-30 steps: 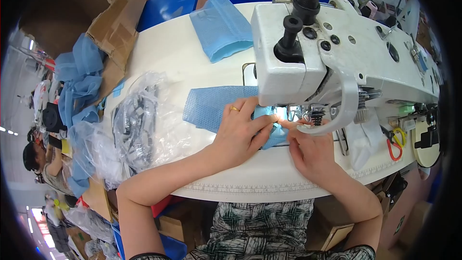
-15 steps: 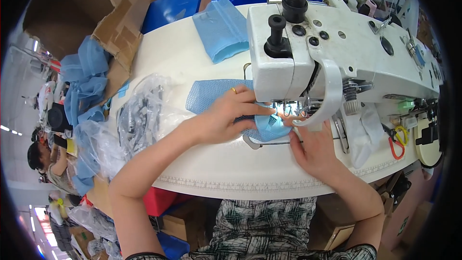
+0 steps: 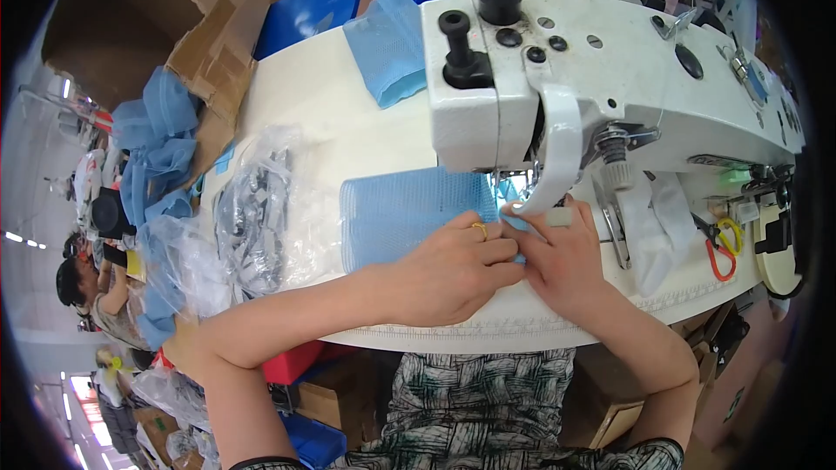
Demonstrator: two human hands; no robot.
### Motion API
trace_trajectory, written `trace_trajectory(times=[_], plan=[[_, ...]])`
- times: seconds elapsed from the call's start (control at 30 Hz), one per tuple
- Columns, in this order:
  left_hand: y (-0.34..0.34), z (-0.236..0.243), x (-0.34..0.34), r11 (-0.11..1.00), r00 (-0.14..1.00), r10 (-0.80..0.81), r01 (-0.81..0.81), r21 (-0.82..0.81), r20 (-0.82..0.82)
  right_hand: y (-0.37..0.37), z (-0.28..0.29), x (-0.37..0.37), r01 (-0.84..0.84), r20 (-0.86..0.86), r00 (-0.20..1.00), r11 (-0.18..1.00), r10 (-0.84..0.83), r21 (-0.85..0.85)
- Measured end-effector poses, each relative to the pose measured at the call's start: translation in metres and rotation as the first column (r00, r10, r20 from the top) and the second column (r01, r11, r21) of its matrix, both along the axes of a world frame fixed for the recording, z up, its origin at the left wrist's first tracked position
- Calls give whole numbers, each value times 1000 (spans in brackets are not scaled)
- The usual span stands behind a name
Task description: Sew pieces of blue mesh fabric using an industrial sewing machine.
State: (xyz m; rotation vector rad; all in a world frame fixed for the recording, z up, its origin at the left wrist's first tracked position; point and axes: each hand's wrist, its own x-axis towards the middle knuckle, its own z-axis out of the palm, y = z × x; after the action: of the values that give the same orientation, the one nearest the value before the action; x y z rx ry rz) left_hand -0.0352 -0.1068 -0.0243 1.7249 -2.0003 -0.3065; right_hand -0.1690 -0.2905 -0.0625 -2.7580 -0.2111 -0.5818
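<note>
A piece of blue mesh fabric point(image 3: 396, 213) lies flat on the white table, its right edge running under the head of a white sewing machine point(image 3: 475, 126). My left hand point(image 3: 448, 274) has its fingers curled at the near right corner of the mesh, closed on its edge. Against it, my right hand point(image 3: 566, 261) is closed, with thumb and fingertips at the same edge just in front of the lit needle area. The fingertips of both hands are partly hidden by each other.
Another blue mesh piece point(image 3: 387, 48) lies behind the machine head. On the left are a clear plastic bag point(image 3: 257, 218) and a cardboard box point(image 3: 209, 61) with blue mesh beside it. Scissors point(image 3: 718, 257) and white cloth point(image 3: 653, 235) are at right. A person point(image 3: 96, 292) sits far left.
My left hand has moved right and nearer to me, from on top of the mesh to its near corner. The mesh now lies flatter and squarer. My right hand has shifted slightly.
</note>
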Motion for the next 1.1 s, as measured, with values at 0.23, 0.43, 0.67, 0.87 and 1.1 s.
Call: trace_trajectory(times=[0.23,0.43,0.67,0.87,1.1], plan=[[15,-5,23,960,960,275,-277,32,61,4,-3,-1,-6,182,983,1000,5,8],[15,-18,22,962,962,271,-271,-30,17,4,3,-8,-36,100,995,997,29,67],[15,-22,30,973,974,227,-225,-59,26,9,4,-4,-25,57,998,999,23,33],[8,-24,10,916,916,395,-386,-114,75,5,4,-8,-59,-9,998,996,60,68],[3,-38,1,889,903,427,-410,-204,45,-1,6,2,132,-91,988,989,-125,69]])
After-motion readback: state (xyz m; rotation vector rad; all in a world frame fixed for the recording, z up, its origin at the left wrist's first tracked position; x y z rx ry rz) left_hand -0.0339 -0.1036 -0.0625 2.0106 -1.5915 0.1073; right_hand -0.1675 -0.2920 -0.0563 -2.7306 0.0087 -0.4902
